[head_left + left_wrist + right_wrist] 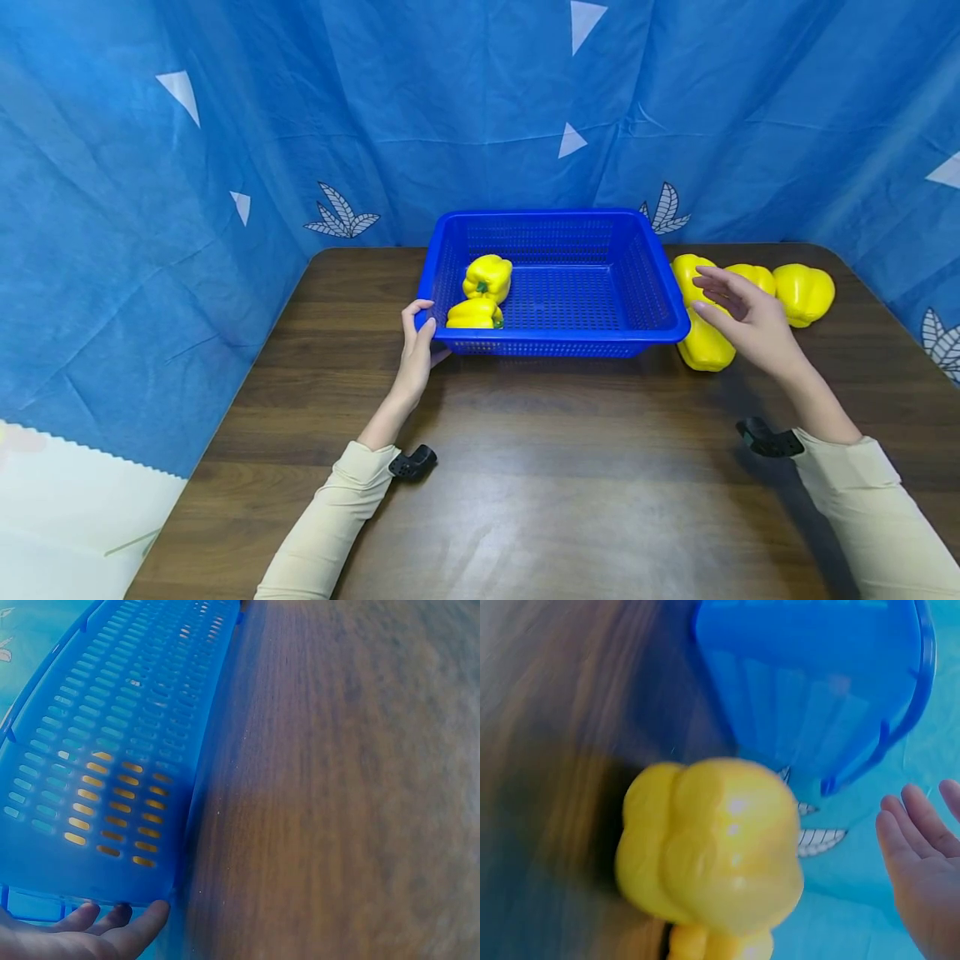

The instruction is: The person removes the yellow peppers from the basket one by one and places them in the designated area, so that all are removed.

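Blue rectangular perforated plastic basket (558, 337) with six glossy yellow bell peppers (805, 294), on brown wood-grain desk (540, 467)

Basket: upright, set along the middle of the desk's far edge, open top.

Contents: two, both at the basket's left end. Rear pepper (487, 276), green stem toward the desk's near edge. Front pepper (471, 313), lying on its side in the near left corner, stem to the right.

Outside: four, between the basket's right end and the desk's far right corner. Two just beside the basket, one behind the other; two farther right, side by side near the far edge. Contact with the basket's wall: impossible to tell.

Left hand (415, 357): closed round the basket's near left corner, thumb on the rim, fingers along the outside.

Right hand (752, 327): raised over the outside peppers, holding nothing; fingers lightly bent, thumb well apart, grip wide.

Also listed: cream long sleeves (862, 492), black wrist devices (412, 463); blue curtain (465, 92) beyond the far edge, with white triangles and outlined leaves.
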Action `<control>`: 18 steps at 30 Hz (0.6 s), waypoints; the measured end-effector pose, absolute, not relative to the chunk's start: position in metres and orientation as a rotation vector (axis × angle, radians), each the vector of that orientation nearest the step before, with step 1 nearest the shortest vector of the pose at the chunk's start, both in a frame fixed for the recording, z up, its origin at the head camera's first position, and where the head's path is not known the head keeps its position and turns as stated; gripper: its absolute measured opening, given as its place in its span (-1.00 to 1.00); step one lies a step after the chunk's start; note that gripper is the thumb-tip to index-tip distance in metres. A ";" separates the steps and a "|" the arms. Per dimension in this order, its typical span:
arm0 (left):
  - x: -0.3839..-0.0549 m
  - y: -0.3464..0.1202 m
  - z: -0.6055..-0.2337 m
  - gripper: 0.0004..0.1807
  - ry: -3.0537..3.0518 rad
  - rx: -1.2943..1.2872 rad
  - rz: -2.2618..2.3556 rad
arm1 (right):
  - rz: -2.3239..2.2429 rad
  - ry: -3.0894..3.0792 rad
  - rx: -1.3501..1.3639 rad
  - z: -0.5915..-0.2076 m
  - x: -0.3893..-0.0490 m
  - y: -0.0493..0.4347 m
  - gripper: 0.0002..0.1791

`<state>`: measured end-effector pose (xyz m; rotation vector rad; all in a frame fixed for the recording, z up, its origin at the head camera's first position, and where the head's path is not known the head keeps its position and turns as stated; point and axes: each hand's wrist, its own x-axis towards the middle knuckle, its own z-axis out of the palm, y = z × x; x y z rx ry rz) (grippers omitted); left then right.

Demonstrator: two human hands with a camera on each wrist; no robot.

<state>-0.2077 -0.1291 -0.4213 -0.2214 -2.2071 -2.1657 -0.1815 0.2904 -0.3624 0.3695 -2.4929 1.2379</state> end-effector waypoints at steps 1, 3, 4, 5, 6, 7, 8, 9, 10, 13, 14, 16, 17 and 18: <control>-0.208 -0.129 -0.421 -0.61 -2.208 -0.220 -2.164 | 1.231 -2.496 0.375 -0.362 -0.183 0.288 -0.47; -0.207 -0.129 -0.421 -0.62 -2.213 -0.218 -2.159 | 1.227 -2.501 0.390 -0.361 -0.188 0.282 -0.47; -0.207 -0.129 -0.420 -0.62 -2.212 -0.216 -2.160 | 1.232 -2.500 0.401 -0.361 -0.190 0.279 -0.47; -0.207 -0.129 -0.420 -0.63 -2.211 -0.214 -2.160 | 1.232 -2.499 0.413 -0.360 -0.191 0.276 -0.48; -0.207 -0.129 -0.420 -0.63 -2.210 -0.218 -2.161 | 1.233 -2.497 0.425 -0.359 -0.193 0.273 -0.48; -0.207 -0.129 -0.420 -0.63 -2.212 -0.221 -2.160 | 1.232 -2.496 0.436 -0.358 -0.194 0.270 -0.48; -0.207 -0.129 -0.420 -0.63 -2.209 -0.219 -2.161 | 1.234 -2.498 0.444 -0.357 -0.196 0.267 -0.49; -0.207 -0.129 -0.421 -0.64 -2.208 -0.219 -2.164 | 1.235 -2.496 0.455 -0.356 -0.197 0.264 -0.49; -0.207 -0.129 -0.420 -0.63 -2.203 -0.220 -2.167 | 1.232 -2.497 0.463 -0.355 -0.198 0.261 -0.49; -0.208 -0.129 -0.421 -0.62 -2.196 -0.221 -2.175 | 1.219 -2.509 0.478 -0.353 -0.200 0.254 -0.50; -0.208 -0.129 -0.421 -0.62 -2.195 -0.218 -2.178 | 1.215 -2.517 0.482 -0.353 -0.201 0.253 -0.50; -0.208 -0.129 -0.421 -0.61 -2.193 -0.218 -2.180 | 1.208 -2.532 0.487 -0.353 -0.202 0.249 -0.50; -0.208 -0.129 -0.421 -0.61 -2.191 -0.218 -2.183 | 1.204 -2.541 0.486 -0.352 -0.203 0.248 -0.50; -0.208 -0.128 -0.421 -0.60 -2.191 -0.219 -2.185 | 1.200 -2.549 0.486 -0.352 -0.204 0.247 -0.50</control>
